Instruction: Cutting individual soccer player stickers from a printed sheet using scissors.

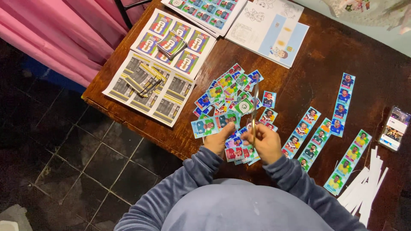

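At the lower centre of the frame, the left hand (pixel 217 140) pinches a short strip of stickers (pixel 215 123) by its lower edge, while the right hand (pixel 266 143) is closed around the handles of scissors (pixel 254 112) whose blades point up the frame. Just beyond lies a loose pile of cut stickers (pixel 233 92) on the dark wooden surface (pixel 314 68), with uncut sticker strips (pixel 342 105) to the right. Printed sheets (pixel 150 87) fill the upper left.

Card strip (pixel 214 124) flat in left grip; scissors (pixel 254 112) upright, right.
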